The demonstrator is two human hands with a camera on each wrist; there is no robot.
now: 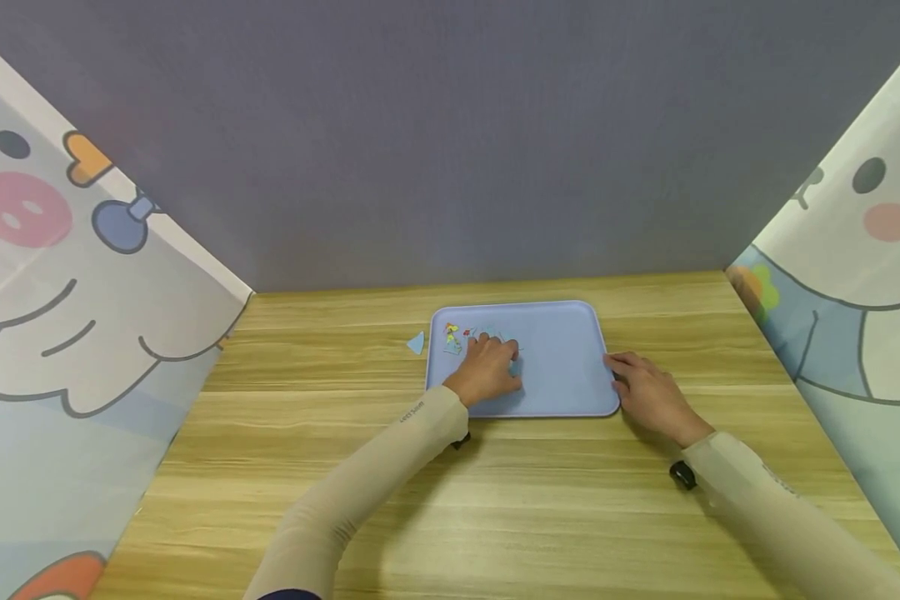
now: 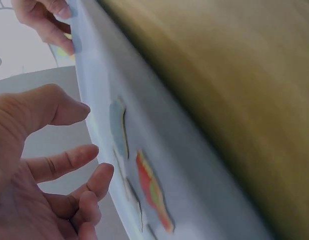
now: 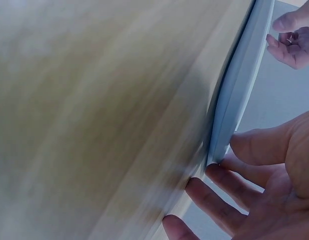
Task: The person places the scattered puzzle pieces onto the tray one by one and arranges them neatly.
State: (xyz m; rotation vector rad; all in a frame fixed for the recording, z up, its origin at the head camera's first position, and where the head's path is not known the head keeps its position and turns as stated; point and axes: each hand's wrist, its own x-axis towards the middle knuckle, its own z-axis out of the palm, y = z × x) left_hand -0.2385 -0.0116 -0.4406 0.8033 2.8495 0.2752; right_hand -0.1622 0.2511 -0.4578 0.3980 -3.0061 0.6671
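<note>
A pale blue tray (image 1: 558, 358) lies on the wooden table. Over its left half hovers my left hand (image 1: 489, 367), thumb and fingers bent and apart, nothing between them. Thin flat pieces printed in colour, like jigsaw pieces (image 1: 452, 340), lie on the tray's left part; the hand hides some. In the left wrist view a light blue piece (image 2: 118, 129) and a red, yellow and green piece (image 2: 153, 192) rest near the fingertips. My right hand (image 1: 651, 398) holds the tray's right edge near the front corner, thumb on the rim and index finger against its side.
A small light blue piece (image 1: 416, 342) lies on the table (image 1: 330, 367), just left of the tray. Behind the table stands a grey panel (image 1: 450, 150). Cartoon-printed panels (image 1: 120, 333) flank both sides.
</note>
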